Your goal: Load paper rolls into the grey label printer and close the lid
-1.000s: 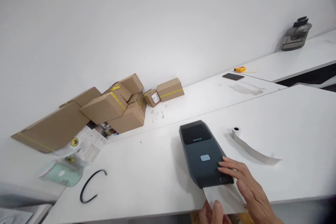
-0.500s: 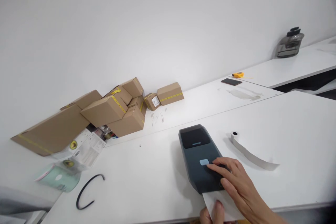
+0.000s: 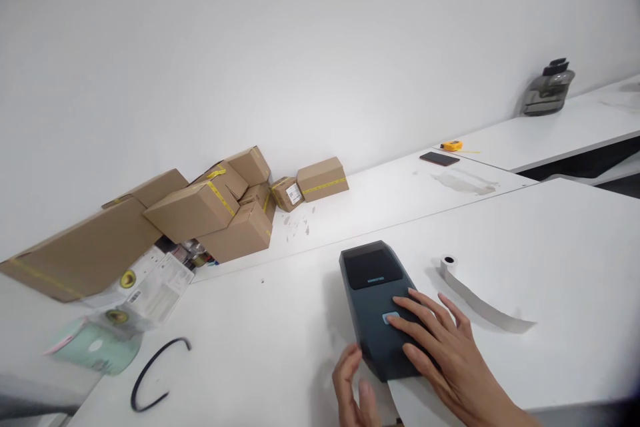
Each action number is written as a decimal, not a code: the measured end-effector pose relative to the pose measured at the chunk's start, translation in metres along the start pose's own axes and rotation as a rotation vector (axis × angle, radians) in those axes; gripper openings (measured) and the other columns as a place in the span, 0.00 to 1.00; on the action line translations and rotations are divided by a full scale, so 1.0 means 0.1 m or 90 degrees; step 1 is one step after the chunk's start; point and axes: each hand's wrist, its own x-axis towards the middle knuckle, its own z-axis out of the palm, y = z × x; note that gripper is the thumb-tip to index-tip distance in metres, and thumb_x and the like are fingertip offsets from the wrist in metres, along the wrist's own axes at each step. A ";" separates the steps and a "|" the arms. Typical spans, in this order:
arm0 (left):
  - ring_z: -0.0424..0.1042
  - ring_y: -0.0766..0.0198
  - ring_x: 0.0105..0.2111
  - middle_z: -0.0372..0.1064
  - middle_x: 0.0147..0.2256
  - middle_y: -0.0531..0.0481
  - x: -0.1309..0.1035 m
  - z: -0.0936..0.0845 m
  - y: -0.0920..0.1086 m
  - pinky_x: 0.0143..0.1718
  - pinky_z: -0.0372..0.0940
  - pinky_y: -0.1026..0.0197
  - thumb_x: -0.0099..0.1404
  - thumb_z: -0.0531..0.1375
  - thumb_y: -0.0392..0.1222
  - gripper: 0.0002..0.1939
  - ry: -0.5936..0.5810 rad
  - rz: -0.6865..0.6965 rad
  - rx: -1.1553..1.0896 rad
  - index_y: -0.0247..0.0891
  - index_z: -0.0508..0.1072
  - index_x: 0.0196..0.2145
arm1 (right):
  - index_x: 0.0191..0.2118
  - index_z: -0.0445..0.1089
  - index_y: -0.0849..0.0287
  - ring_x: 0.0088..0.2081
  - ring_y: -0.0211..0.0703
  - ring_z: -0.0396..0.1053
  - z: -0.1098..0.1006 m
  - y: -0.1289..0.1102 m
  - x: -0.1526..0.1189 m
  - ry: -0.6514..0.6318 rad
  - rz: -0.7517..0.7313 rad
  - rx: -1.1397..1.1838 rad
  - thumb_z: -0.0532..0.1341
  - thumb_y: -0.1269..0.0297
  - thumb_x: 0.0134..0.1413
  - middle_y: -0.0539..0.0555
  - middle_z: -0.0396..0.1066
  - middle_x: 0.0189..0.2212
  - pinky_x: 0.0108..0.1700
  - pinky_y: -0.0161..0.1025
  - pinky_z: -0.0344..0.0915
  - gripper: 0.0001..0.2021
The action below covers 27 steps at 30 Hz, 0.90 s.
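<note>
A dark blue-grey printer-like device [image 3: 373, 320], with a dark window at its far end, lies on the white table. My right hand [image 3: 443, 350] rests over its near half with the fingers spread, the index fingertip on the light-blue button [image 3: 389, 317]. White paper [image 3: 413, 403] comes out at the device's near end, partly hidden under my right hand. My left hand [image 3: 350, 390] is beside the device's lower left edge, fingers curved and apart, holding nothing. Whether its fingertips touch the casing I cannot tell. To the right stands a white paper roll [image 3: 449, 263] with its strip unrolled.
Stacked cardboard boxes [image 3: 200, 207] stand at the back left, with a clear bag [image 3: 150, 293] and a green pouch [image 3: 95, 347] before them. A black curved band [image 3: 145, 373] lies nearby. A phone [image 3: 439, 159], tape measure [image 3: 452, 146] and bottle [image 3: 549, 90] are at the back right.
My left hand has let go of the paper and moved left and up beside the device. My right hand's fingers have spread out over the device, the index fingertip now on the button.
</note>
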 end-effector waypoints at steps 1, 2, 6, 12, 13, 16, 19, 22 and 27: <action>0.70 0.51 0.54 0.73 0.53 0.40 0.00 0.05 0.01 0.54 0.65 0.57 0.63 0.57 0.67 0.30 0.002 -0.001 -0.001 0.39 0.77 0.45 | 0.59 0.68 0.43 0.63 0.53 0.62 0.00 0.01 -0.05 -0.011 0.026 0.039 0.57 0.59 0.64 0.49 0.68 0.61 0.63 0.53 0.54 0.18; 0.66 0.50 0.60 0.68 0.59 0.39 -0.01 0.10 0.02 0.58 0.62 0.56 0.64 0.55 0.67 0.31 -0.006 -0.013 -0.004 0.38 0.75 0.51 | 0.61 0.65 0.42 0.65 0.54 0.61 0.00 0.01 -0.11 -0.026 0.065 0.089 0.55 0.58 0.65 0.49 0.64 0.64 0.62 0.52 0.59 0.20; 0.57 0.51 0.66 0.60 0.65 0.42 -0.03 0.22 0.05 0.63 0.59 0.57 0.68 0.50 0.64 0.33 -0.061 -0.080 -0.020 0.38 0.68 0.60 | 0.69 0.53 0.40 0.68 0.54 0.56 0.01 0.05 -0.36 -0.059 0.305 0.291 0.46 0.51 0.69 0.49 0.50 0.71 0.59 0.49 0.69 0.25; 0.53 0.52 0.68 0.56 0.67 0.41 -0.03 0.26 0.06 0.64 0.57 0.58 0.68 0.50 0.60 0.35 -0.055 -0.141 -0.043 0.36 0.61 0.65 | 0.70 0.52 0.43 0.70 0.56 0.51 0.25 0.23 -0.54 -0.064 0.433 0.438 0.42 0.41 0.66 0.46 0.49 0.71 0.66 0.53 0.60 0.31; 0.54 0.50 0.68 0.56 0.67 0.40 -0.03 0.26 0.04 0.64 0.57 0.58 0.68 0.50 0.60 0.36 -0.051 -0.148 -0.041 0.35 0.60 0.65 | 0.69 0.55 0.43 0.69 0.58 0.51 0.34 0.29 -0.59 -0.058 0.415 0.442 0.43 0.38 0.64 0.47 0.50 0.71 0.66 0.53 0.58 0.33; 0.56 0.49 0.67 0.57 0.66 0.37 -0.03 0.27 -0.01 0.62 0.61 0.56 0.67 0.51 0.61 0.36 -0.043 -0.150 -0.048 0.34 0.60 0.65 | 0.65 0.64 0.45 0.67 0.63 0.56 0.65 0.49 -0.73 -0.036 0.376 0.438 0.43 0.29 0.56 0.50 0.56 0.69 0.65 0.55 0.61 0.40; 0.58 0.48 0.66 0.60 0.65 0.36 -0.02 0.28 0.01 0.60 0.63 0.56 0.66 0.54 0.61 0.35 -0.027 -0.135 -0.067 0.35 0.64 0.62 | 0.65 0.64 0.43 0.66 0.63 0.57 0.77 0.53 -0.76 0.003 0.369 0.425 0.40 0.28 0.57 0.51 0.57 0.68 0.63 0.55 0.63 0.40; 0.61 0.46 0.64 0.65 0.61 0.36 0.06 0.28 0.17 0.59 0.64 0.54 0.64 0.56 0.62 0.32 -0.022 -0.107 -0.101 0.36 0.69 0.57 | 0.67 0.57 0.38 0.67 0.63 0.55 0.56 0.40 -0.54 0.050 0.325 0.412 0.37 0.32 0.61 0.48 0.53 0.70 0.65 0.58 0.59 0.36; 0.67 0.50 0.60 0.69 0.58 0.40 0.57 0.42 0.60 0.57 0.64 0.54 0.66 0.56 0.60 0.27 -0.033 0.006 -0.101 0.40 0.70 0.55 | 0.70 0.49 0.41 0.70 0.60 0.49 0.02 0.27 0.41 0.032 0.234 0.316 0.40 0.44 0.68 0.48 0.52 0.70 0.69 0.61 0.49 0.29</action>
